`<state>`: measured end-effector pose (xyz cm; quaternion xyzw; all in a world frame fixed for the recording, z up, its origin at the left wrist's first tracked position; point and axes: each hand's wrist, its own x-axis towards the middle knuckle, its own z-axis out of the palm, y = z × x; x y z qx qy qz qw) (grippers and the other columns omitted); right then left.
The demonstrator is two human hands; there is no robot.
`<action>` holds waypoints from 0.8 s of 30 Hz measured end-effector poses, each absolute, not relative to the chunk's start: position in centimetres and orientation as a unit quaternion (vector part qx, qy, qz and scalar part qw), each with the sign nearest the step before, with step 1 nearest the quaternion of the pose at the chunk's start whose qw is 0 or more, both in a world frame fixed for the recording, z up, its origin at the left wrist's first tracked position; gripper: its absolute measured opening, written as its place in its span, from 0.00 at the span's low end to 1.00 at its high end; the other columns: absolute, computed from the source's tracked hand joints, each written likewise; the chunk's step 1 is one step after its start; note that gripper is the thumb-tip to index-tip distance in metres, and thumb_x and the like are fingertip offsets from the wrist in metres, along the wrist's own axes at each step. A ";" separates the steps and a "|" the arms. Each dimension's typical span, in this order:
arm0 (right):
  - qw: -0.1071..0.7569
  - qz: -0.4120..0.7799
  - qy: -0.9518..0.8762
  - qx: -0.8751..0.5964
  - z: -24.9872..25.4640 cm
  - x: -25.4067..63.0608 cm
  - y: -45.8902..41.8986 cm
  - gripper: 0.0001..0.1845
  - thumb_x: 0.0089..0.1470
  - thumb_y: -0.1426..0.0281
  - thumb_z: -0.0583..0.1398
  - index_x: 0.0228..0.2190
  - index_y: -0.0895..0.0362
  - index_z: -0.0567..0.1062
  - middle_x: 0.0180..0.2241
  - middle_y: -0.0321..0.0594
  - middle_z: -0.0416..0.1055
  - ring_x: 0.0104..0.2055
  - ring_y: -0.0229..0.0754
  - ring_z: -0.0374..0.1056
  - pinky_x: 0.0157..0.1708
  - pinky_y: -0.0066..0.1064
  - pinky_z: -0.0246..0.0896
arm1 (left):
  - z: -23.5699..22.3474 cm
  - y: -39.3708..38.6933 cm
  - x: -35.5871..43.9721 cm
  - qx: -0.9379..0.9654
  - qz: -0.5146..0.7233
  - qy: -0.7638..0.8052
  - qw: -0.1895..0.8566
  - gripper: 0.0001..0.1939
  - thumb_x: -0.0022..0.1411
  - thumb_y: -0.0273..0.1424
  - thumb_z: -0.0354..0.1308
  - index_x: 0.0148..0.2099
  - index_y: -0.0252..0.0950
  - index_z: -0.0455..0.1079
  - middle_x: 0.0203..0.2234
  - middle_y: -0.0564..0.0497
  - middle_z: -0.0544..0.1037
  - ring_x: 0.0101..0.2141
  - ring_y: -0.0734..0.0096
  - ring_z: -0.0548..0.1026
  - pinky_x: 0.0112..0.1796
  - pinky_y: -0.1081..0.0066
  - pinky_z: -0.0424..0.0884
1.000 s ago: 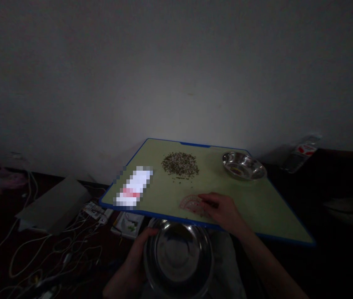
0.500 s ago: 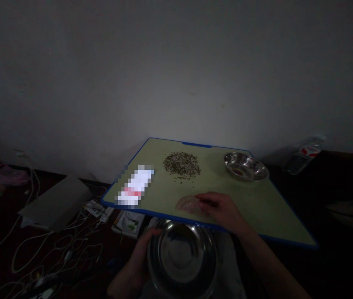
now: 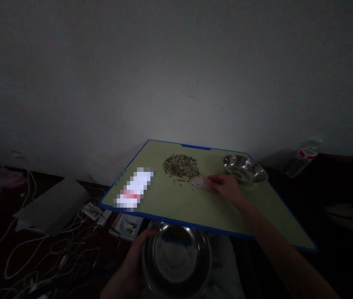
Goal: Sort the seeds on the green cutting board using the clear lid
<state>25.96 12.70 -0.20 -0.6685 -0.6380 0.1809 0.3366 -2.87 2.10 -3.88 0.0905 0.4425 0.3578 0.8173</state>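
Note:
My left hand [image 3: 134, 255] grips the rim of a shiny metal bowl [image 3: 176, 259], held just below the near edge of the small folding table [image 3: 164, 203]. My right hand [image 3: 230, 189] pinches a thin, clear, pinkish piece of plastic with a rounded edge [image 3: 201, 182]; its exact kind is unclear. The plastic is low over the tabletop, at the near right side of a spread pile of small dark and pale grains [image 3: 180, 165]. Behind my right hand stands a second metal bowl [image 3: 246, 169], with a little something in its bottom that I cannot make out.
A bright, blurred-out phone-like slab [image 3: 135, 189] lies on the table's left side. Left of the table are a grey box [image 3: 53, 205], tangled white cables [image 3: 60, 249] and a white tray [image 3: 126, 226]. A clear bottle [image 3: 304, 158] with a red-and-white label leans by the wall.
My right hand has moved the plastic piece away from me and slightly right, from the table's near edge to the grain pile. My left hand keeps hold of the metal bowl.

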 end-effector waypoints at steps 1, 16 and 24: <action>0.337 0.187 -0.640 -0.665 -0.2 25.9 12.7 0.15 0.43 0.69 0.58 0.35 0.61 0.76 0.24 0.41 0.75 0.19 0.37 0.67 0.22 0.27 0.63 | -3.7 2.1 -2.8 0.087 0.361 0.446 0.814 0.12 0.49 0.32 0.54 0.20 0.30 0.71 0.13 0.50 0.75 0.18 0.69 0.71 0.27 0.70 0.66; 0.308 0.237 -0.695 -0.604 0.1 23.5 9.9 0.15 0.44 0.69 0.56 0.35 0.59 0.76 0.31 0.43 0.75 0.28 0.42 0.70 0.26 0.30 0.64 | -4.7 2.2 -3.1 0.110 0.384 0.433 0.808 0.10 0.48 0.32 0.55 0.25 0.30 0.73 0.16 0.50 0.77 0.22 0.68 0.73 0.29 0.69 0.66; 0.296 0.265 -0.719 -0.571 0.9 21.6 5.7 0.14 0.45 0.69 0.56 0.35 0.56 0.77 0.33 0.41 0.75 0.32 0.41 0.70 0.32 0.32 0.65 | -3.6 2.0 -2.8 0.095 0.357 0.432 0.823 0.13 0.49 0.33 0.53 0.22 0.29 0.72 0.15 0.48 0.77 0.20 0.68 0.72 0.28 0.69 0.66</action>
